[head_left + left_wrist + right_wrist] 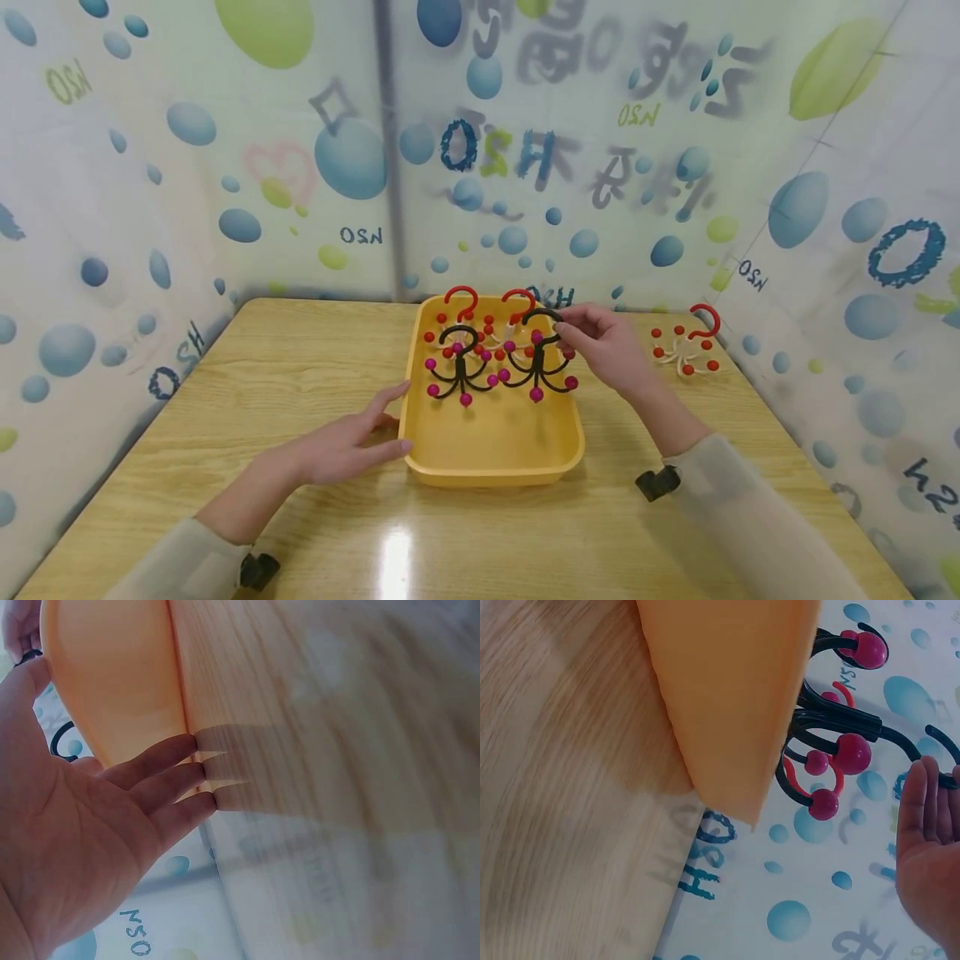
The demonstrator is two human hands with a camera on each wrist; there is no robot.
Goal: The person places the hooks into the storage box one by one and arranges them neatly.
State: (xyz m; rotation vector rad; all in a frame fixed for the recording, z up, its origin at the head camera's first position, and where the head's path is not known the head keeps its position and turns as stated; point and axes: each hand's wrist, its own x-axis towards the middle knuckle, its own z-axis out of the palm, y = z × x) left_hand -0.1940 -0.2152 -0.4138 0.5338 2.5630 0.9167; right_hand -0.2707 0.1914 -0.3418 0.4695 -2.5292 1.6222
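Note:
A yellow tray [495,454] sits mid-table and holds several octopus-shaped hangers with ball-tipped arms. Two are black with magenta balls, and two behind them are white with red hooks [460,302]. My right hand [566,327] pinches the hook of the right black hanger [538,371], which stands in the tray. The right wrist view shows that hanger [840,742] beyond the tray's wall [727,690], with my fingers [922,802] at its hook. The other black hanger [459,372] stands to its left. My left hand [386,429] lies flat with straight fingers [176,776] touching the tray's left wall [112,675].
One more red-and-white hanger [686,348] stands on the wooden table [300,367] to the right of the tray, near the back right corner. Printed bubble-pattern curtains close in the table on three sides.

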